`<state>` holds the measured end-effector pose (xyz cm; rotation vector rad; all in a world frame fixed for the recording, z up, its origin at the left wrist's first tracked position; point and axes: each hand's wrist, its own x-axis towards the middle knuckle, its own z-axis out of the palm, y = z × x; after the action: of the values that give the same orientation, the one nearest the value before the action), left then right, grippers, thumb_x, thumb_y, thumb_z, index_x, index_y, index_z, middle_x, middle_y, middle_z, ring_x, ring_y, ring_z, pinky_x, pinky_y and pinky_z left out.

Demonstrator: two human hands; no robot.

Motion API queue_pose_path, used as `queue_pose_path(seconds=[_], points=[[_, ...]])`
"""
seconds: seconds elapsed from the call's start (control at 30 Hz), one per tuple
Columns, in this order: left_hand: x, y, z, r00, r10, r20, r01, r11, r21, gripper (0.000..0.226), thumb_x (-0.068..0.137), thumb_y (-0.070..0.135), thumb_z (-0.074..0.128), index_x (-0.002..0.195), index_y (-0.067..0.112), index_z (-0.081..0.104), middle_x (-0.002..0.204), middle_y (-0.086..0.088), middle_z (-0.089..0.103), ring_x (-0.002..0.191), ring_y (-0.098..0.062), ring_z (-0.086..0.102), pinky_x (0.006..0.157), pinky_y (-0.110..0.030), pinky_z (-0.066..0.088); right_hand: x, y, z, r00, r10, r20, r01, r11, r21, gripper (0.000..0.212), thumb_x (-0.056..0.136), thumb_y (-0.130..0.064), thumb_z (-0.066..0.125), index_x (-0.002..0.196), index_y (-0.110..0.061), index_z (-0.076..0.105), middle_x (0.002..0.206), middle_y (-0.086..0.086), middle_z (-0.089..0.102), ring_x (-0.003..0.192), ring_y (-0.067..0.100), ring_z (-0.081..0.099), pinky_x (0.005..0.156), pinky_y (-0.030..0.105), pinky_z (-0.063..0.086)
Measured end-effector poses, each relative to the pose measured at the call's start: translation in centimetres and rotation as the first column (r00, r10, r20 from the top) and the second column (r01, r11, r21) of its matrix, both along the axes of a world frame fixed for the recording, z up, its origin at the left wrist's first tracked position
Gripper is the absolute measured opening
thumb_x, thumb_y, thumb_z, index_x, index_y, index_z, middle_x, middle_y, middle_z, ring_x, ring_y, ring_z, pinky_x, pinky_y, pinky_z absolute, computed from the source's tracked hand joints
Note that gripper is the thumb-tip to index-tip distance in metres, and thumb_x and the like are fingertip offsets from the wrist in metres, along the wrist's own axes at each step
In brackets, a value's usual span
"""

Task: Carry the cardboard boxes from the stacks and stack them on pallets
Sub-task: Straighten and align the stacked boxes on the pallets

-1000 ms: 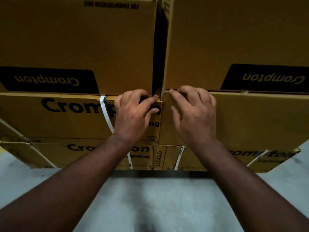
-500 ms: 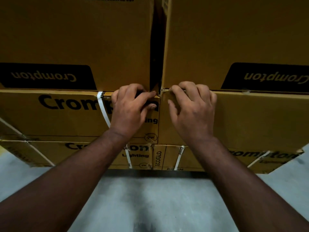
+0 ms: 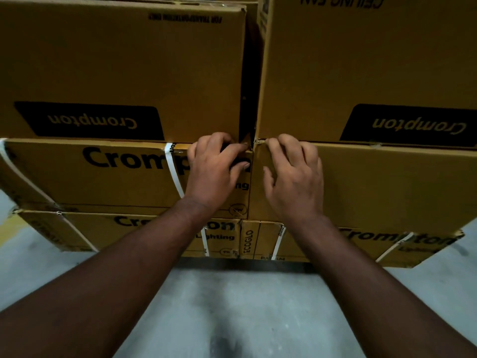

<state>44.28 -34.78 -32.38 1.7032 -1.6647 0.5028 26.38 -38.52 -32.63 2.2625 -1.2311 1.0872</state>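
Brown Crompton cardboard boxes are stacked in front of me. The upper left box [image 3: 124,73] and upper right box [image 3: 361,68] stand side by side with a dark gap between them. Under them lie the middle left box [image 3: 103,177] and middle right box [image 3: 387,182]. My left hand [image 3: 214,171] hooks its curled fingers over the top right corner of the middle left box, thumb on its face. My right hand [image 3: 294,177] has arched fingers, with the tips at the seam on the top left corner of the middle right box.
White straps [image 3: 173,171] wrap the middle and bottom boxes. The bottom row of boxes [image 3: 250,241] sits low over a grey concrete floor [image 3: 232,306] that reaches towards me. More boxes fill the view above.
Both hands stay at the same box corners. The view has tipped up slightly, showing more of the upper boxes.
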Motion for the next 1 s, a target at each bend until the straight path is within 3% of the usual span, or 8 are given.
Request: queue_pose_path(seconds=[0.17, 0.27, 0.43, 0.6, 0.83, 0.93, 1.0], points=[[-0.3, 1.3, 1.6, 0.999, -0.021, -0.045, 0.026, 0.993, 0.111, 0.039, 0.092, 0.036, 0.073, 0.13, 0.028, 0.065, 0.126, 0.002, 0.055, 0.121, -0.019, 0.045, 0.104, -0.041, 0.03, 0.4, 2.3, 0.8, 0.999, -0.019, -0.027, 0.023, 0.986, 0.168, 0.075, 0.086, -0.028, 0.074, 0.154, -0.019, 0.044, 0.152, 0.003, 0.043, 0.136, 0.028, 0.039, 0.108, 0.044, 0.044], [1.6, 4.1, 3.0, 0.997, -0.052, -0.05, 0.058, 0.992, 0.115, 0.035, 0.095, 0.033, 0.068, 0.129, 0.028, 0.064, 0.121, 0.007, 0.056, 0.116, -0.014, 0.046, 0.099, -0.033, 0.029, 0.5, 3.9, 1.0, 0.998, 0.066, -0.011, -0.063, 0.978, 0.2, 0.07, 0.088, -0.026, 0.071, 0.154, -0.021, 0.046, 0.152, 0.004, 0.046, 0.14, 0.027, 0.039, 0.112, 0.045, 0.041], [7.5, 10.1, 2.6, 0.993, 0.009, -0.12, 0.007, 0.991, 0.132, 0.026, 0.099, 0.03, 0.061, 0.124, 0.03, 0.066, 0.118, 0.011, 0.061, 0.115, -0.008, 0.049, 0.101, -0.038, 0.038, 3.4, 6.5, 0.6, 0.969, 0.241, 0.055, -0.247, 0.931, 0.269, 0.052, 0.094, -0.032, 0.067, 0.145, -0.026, 0.055, 0.144, -0.003, 0.052, 0.137, 0.018, 0.042, 0.111, 0.043, 0.042], [12.8, 14.3, 2.8, 0.986, 0.107, -0.127, -0.099, 0.993, 0.07, 0.025, 0.096, 0.027, 0.061, 0.119, 0.024, 0.069, 0.115, 0.003, 0.066, 0.112, -0.017, 0.057, 0.095, -0.049, 0.049, 6.3, 8.1, 0.6, 0.921, 0.38, 0.088, -0.389, 0.881, 0.268, 0.045, 0.095, -0.029, 0.067, 0.139, -0.026, 0.06, 0.137, -0.006, 0.057, 0.13, 0.014, 0.048, 0.105, 0.041, 0.046], [9.1, 10.7, 10.2, 0.996, -0.07, 0.058, 0.072, 0.997, -0.037, 0.033, 0.095, 0.033, 0.068, 0.126, 0.022, 0.067, 0.125, 0.0, 0.063, 0.12, -0.017, 0.053, 0.099, -0.041, 0.047, 6.8, 7.6, 8.7, 0.882, 0.449, 0.143, -0.456, 0.89, 0.022, 0.034, 0.096, -0.018, 0.067, 0.13, -0.021, 0.068, 0.129, -0.001, 0.064, 0.123, 0.017, 0.055, 0.102, 0.036, 0.043], [6.9, 7.5, 15.2, 0.987, -0.096, 0.128, 0.113, 0.984, -0.135, 0.045, 0.093, 0.037, 0.067, 0.135, 0.022, 0.062, 0.139, -0.004, 0.058, 0.134, -0.022, 0.048, 0.114, -0.041, 0.035, 4.9, 5.8, 13.7, 0.91, 0.379, 0.165, -0.368, 0.925, -0.095, 0.037, 0.097, -0.021, 0.065, 0.134, -0.021, 0.065, 0.137, 0.003, 0.061, 0.131, 0.023, 0.051, 0.107, 0.043, 0.043], [5.7, 5.4, 18.3, 0.976, -0.099, 0.196, 0.123, 0.986, -0.111, 0.059, 0.091, 0.043, 0.067, 0.145, 0.023, 0.054, 0.153, -0.004, 0.049, 0.145, -0.024, 0.038, 0.121, -0.041, 0.022, 3.2, 4.5, 16.6, 0.947, 0.261, 0.185, -0.233, 0.959, -0.163, 0.044, 0.097, -0.028, 0.064, 0.141, -0.024, 0.06, 0.15, 0.005, 0.052, 0.143, 0.029, 0.041, 0.115, 0.051, 0.037]])
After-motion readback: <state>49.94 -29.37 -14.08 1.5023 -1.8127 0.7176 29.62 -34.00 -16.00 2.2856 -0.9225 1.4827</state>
